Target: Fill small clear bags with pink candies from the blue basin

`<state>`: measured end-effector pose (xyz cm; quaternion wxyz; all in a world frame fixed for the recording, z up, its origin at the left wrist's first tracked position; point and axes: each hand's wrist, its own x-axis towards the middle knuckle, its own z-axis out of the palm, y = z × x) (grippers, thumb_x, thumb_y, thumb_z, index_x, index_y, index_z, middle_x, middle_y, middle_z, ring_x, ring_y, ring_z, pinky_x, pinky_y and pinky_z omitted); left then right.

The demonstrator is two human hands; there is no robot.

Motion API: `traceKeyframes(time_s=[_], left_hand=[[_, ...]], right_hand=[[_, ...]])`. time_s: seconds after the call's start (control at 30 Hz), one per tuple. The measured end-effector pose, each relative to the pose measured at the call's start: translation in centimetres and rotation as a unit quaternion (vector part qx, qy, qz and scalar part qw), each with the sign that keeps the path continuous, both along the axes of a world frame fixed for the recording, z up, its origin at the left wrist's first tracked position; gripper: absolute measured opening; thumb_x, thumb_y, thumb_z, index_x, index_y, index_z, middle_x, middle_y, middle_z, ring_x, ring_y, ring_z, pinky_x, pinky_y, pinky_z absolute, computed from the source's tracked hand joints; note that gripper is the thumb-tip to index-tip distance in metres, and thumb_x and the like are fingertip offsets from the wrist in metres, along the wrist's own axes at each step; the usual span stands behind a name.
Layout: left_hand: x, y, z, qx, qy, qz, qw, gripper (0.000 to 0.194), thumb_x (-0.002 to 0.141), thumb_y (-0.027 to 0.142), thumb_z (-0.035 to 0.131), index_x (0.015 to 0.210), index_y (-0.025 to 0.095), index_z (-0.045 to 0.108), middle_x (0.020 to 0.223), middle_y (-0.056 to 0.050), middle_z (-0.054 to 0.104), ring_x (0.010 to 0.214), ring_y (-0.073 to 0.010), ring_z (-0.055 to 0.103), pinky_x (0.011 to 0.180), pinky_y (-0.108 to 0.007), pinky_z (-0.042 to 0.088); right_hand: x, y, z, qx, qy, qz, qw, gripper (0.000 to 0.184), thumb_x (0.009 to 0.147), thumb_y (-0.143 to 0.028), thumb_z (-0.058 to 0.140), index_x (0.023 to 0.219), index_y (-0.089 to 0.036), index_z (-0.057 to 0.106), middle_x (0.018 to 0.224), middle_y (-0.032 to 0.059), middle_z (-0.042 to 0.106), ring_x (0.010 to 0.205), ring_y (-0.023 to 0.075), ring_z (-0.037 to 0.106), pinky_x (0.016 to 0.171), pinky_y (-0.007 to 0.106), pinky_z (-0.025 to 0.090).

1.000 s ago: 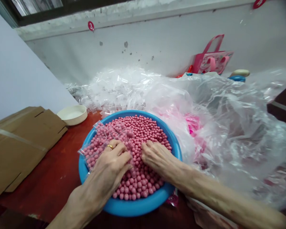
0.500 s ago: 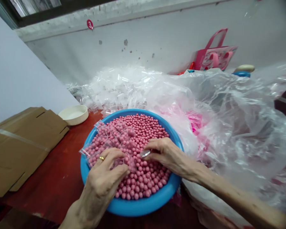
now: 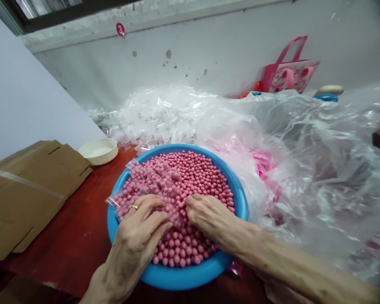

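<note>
A round blue basin [image 3: 177, 278] full of glossy pink beads [image 3: 205, 169] stands in front of me. Several small clear plastic bags [image 3: 145, 177] lie on the beads at the left, overlapping. My left hand [image 3: 139, 236], with a gold ring, rests at the near edge of these bags, thumb and fingers closed round the edge of one; the fingertips are partly hidden. My right hand [image 3: 209, 217] is closed and pressed down into the beads beside it, right of the bags. The small shiny metal piece it held a moment ago is now hidden by its fingers and the beads.
Flattened cardboard [image 3: 34, 194] and a shallow white dish [image 3: 99, 151] lie at the left on the red table [image 3: 66, 236]. Behind the basin is a heap of clear bags [image 3: 164, 114]. Crumpled plastic sheeting [image 3: 316, 169] spreads along the right, with a pink bag [image 3: 288, 74] beyond.
My right hand has gone down into the beads and turned over, and the shiny metal piece in its fingers has gone out of sight. My left hand has barely moved.
</note>
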<state>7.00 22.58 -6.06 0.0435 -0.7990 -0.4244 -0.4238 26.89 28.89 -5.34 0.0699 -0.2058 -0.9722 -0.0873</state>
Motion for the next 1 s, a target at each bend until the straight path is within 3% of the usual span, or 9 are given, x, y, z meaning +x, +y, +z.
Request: traceKeyframes(time_s=[0.07, 0.2, 0.4, 0.53, 0.6, 0.7, 0.77, 0.83, 1.0], left_hand=[[0.1, 0.1, -0.1, 0.005, 0.003, 0.005, 1.000, 0.013, 0.080, 0.001, 0.059, 0.085, 0.013, 0.058, 0.096, -0.007, 0.059, 0.097, -0.0159, 0.054, 0.087, -0.026, 0.045], [0.3, 0.1, -0.2, 0.021, 0.007, 0.015, 1.000, 0.014, 0.079, 0.000, 0.059, 0.085, 0.013, 0.057, 0.096, -0.007, 0.059, 0.098, -0.0166, 0.053, 0.090, -0.029, 0.044], [0.3, 0.0, -0.1, 0.012, 0.021, 0.016, 1.000, 0.013, 0.079, -0.001, 0.059, 0.082, 0.013, 0.057, 0.094, -0.007, 0.059, 0.099, -0.0174, 0.052, 0.091, -0.031, 0.043], [0.2, 0.0, -0.2, 0.017, 0.022, 0.019, 0.999, 0.013, 0.079, 0.000, 0.059, 0.083, 0.013, 0.058, 0.094, -0.007, 0.059, 0.100, -0.0175, 0.052, 0.093, -0.031, 0.041], [0.2, 0.0, -0.3, 0.022, 0.023, 0.021, 0.999, 0.012, 0.080, 0.001, 0.059, 0.084, 0.012, 0.059, 0.095, -0.007, 0.059, 0.101, -0.0176, 0.052, 0.093, -0.031, 0.041], [0.2, -0.1, -0.3, 0.029, 0.026, 0.023, 0.999, 0.012, 0.080, 0.001, 0.058, 0.085, 0.012, 0.059, 0.095, -0.008, 0.060, 0.102, -0.0185, 0.052, 0.092, -0.031, 0.043], [0.3, -0.1, -0.3, 0.025, 0.028, 0.023, 0.999, 0.013, 0.080, 0.001, 0.058, 0.085, 0.012, 0.059, 0.095, -0.008, 0.061, 0.101, -0.0190, 0.053, 0.091, -0.033, 0.045], [0.3, -0.1, -0.2, 0.023, 0.025, 0.024, 0.999, 0.013, 0.081, 0.000, 0.057, 0.085, 0.013, 0.059, 0.093, -0.007, 0.061, 0.099, -0.0189, 0.054, 0.090, -0.034, 0.047], [0.3, -0.1, -0.2, 0.029, 0.024, 0.026, 0.999, 0.014, 0.081, 0.000, 0.056, 0.084, 0.013, 0.059, 0.093, -0.007, 0.061, 0.098, -0.0184, 0.054, 0.090, -0.033, 0.047]], right_hand=[[0.4, 0.3, -0.6, -0.040, 0.093, 0.049, 0.994, 0.028, 0.088, -0.004, 0.037, 0.102, -0.011, 0.060, 0.107, 0.0110, 0.064, 0.100, 0.0205, 0.056, 0.085, 0.031, 0.045], [0.5, 1.9, 0.1, -0.203, 0.134, -0.020, 0.970, 0.018, 0.087, -0.011, 0.051, 0.074, -0.015, 0.062, 0.076, 0.0012, 0.062, 0.068, 0.0126, 0.056, 0.064, 0.024, 0.041], [0.6, 2.5, 1.3, -0.456, 0.346, -0.094, 0.815, 0.008, 0.078, -0.024, 0.067, 0.079, -0.016, 0.069, 0.076, -0.0006, 0.070, 0.069, 0.0125, 0.062, 0.064, 0.022, 0.045], [1.1, 2.9, 0.9, -0.493, 0.381, -0.141, 0.769, 0.021, 0.069, -0.028, 0.070, 0.085, -0.014, 0.068, 0.077, 0.0012, 0.069, 0.071, 0.0155, 0.062, 0.065, 0.026, 0.047], [1.3, 3.3, 0.8, -0.483, 0.375, -0.142, 0.778, 0.030, 0.068, -0.027, 0.070, 0.096, -0.015, 0.066, 0.078, 0.0003, 0.068, 0.072, 0.0159, 0.061, 0.066, 0.026, 0.047], [1.5, 3.8, 0.9, -0.440, 0.286, -0.127, 0.842, 0.018, 0.073, -0.021, 0.065, 0.090, -0.016, 0.066, 0.072, -0.0024, 0.065, 0.069, 0.0139, 0.059, 0.065, 0.025, 0.045], [1.6, 3.9, 1.1, -0.360, 0.208, -0.133, 0.900, 0.006, 0.075, -0.017, 0.065, 0.080, -0.016, 0.065, 0.073, -0.0014, 0.063, 0.070, 0.0139, 0.058, 0.068, 0.026, 0.044], [1.8, 3.5, 1.3, -0.249, 0.154, -0.137, 0.946, 0.010, 0.076, -0.016, 0.064, 0.085, -0.016, 0.063, 0.087, 0.0035, 0.063, 0.083, 0.0175, 0.058, 0.077, 0.032, 0.046], [2.8, 1.3, 0.7, -0.031, 0.059, -0.053, 0.996, 0.043, 0.080, -0.005, 0.045, 0.120, -0.022, 0.053, 0.128, 0.0112, 0.052, 0.119, 0.0246, 0.046, 0.094, 0.040, 0.045]])
